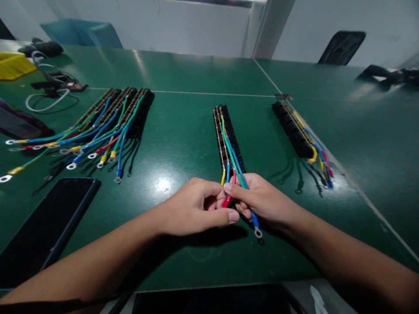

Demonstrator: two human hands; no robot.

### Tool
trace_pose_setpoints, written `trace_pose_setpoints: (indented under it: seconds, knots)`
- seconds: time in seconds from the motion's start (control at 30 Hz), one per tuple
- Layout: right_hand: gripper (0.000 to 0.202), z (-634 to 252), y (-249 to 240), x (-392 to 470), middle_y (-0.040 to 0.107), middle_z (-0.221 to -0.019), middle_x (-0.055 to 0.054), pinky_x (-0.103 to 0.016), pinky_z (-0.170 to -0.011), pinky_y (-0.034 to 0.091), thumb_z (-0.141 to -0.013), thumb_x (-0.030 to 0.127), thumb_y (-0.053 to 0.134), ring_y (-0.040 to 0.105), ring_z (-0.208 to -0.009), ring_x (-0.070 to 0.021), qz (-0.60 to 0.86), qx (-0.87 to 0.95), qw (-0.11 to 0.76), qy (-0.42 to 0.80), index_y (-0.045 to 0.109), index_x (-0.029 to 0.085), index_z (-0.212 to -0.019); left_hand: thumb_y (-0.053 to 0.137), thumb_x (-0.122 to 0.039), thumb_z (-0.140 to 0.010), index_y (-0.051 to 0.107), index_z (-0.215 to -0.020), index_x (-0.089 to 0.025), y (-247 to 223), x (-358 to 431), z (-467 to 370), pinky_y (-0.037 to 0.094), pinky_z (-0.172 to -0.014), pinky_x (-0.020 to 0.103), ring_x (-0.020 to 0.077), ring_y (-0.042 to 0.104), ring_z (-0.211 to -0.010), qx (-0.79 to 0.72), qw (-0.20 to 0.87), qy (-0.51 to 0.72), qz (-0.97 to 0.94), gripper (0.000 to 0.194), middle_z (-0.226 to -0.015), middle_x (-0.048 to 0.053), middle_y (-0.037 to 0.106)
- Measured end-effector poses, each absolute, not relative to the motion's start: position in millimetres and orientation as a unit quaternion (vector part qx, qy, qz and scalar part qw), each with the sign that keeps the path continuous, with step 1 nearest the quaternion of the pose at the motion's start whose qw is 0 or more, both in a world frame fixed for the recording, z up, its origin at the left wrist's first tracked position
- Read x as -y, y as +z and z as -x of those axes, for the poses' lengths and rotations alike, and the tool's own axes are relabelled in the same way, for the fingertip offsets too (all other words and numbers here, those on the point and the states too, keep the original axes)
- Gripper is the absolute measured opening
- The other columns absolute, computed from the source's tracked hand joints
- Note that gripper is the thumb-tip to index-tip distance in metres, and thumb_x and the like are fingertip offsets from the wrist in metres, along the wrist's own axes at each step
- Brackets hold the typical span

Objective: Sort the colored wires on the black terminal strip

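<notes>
A long black terminal block with brass strips lies on the green table in front of me. Yellow, blue, red and green wires run from it toward me. My right hand pinches the bundle near its ends, thumb on top. A blue-sleeved ring terminal sticks out below that hand. My left hand is curled around the wire ends from the left, its fingers by the red sleeve. Its thumb and fingers partly hide the other wire ends.
Several similar wired blocks lie at left, their ring terminals spread toward me. Another wired block lies at right. A dark phone is at lower left, near a bottle. Cables and a yellow bin stand at far left.
</notes>
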State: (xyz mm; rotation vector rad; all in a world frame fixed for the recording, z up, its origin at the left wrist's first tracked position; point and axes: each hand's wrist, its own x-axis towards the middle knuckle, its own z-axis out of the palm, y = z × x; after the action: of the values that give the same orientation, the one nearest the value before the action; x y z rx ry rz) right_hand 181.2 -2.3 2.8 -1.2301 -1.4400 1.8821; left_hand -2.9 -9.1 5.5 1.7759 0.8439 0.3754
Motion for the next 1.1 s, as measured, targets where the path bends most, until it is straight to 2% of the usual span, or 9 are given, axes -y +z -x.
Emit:
trace_pose_setpoints:
  seconds: [0.2, 0.47, 0.87, 1.1]
  knots:
    - [0.028, -181.3, 3.6, 3.1, 0.048, -0.042, 0.006, -0.014, -0.035, 0.028, -0.089, 0.035, 0.055, 0.039, -0.035, -0.0039, 0.454, 0.538, 0.223, 0.674, 0.059, 0.013, -0.073, 0.054, -0.035, -0.087, 0.045, -0.066, -0.015, 0.6, 9.4, 3.4, 0.026, -0.049, 0.018, 0.0055, 0.035, -0.054, -0.372, 0.508, 0.17, -0.758, 0.03, -0.058, -0.006, 0.04]
    - [0.025, -180.6, 2.8, 3.4, 0.048, -0.042, 0.007, -0.014, -0.035, 0.031, -0.09, 0.035, 0.053, 0.041, -0.035, -0.0044, 0.485, 0.536, 0.213, 0.658, 0.054, 0.015, -0.076, 0.066, -0.043, -0.077, 0.051, -0.069, -0.015, 0.3, 9.8, 5.1, 0.027, -0.045, 0.017, 0.0058, 0.04, -0.05, -0.432, 0.517, 0.169, -0.719, 0.033, -0.055, -0.006, 0.047]
    - [0.024, -181.5, 1.3, 4.1, 0.048, -0.043, 0.007, -0.016, -0.037, 0.036, -0.09, 0.036, 0.052, 0.043, -0.035, -0.0056, 0.474, 0.547, 0.201, 0.661, 0.051, 0.017, -0.078, 0.05, -0.033, -0.088, 0.053, -0.069, -0.014, 4.8, 8.2, 4.9, 0.03, -0.051, 0.018, 0.0061, 0.039, -0.056, -0.396, 0.499, 0.163, -0.753, 0.028, -0.06, -0.005, 0.045]
    - [0.025, -180.8, 3.6, 4.2, 0.049, -0.043, 0.007, -0.016, -0.037, 0.037, -0.091, 0.037, 0.052, 0.045, -0.036, -0.0058, 0.49, 0.54, 0.199, 0.655, 0.05, 0.016, -0.076, 0.063, -0.037, -0.079, 0.052, -0.067, -0.013, 0.9, 8.9, 4.4, 0.028, -0.044, 0.016, 0.0052, 0.039, -0.05, -0.439, 0.552, 0.182, -0.686, 0.028, -0.055, -0.005, 0.047]
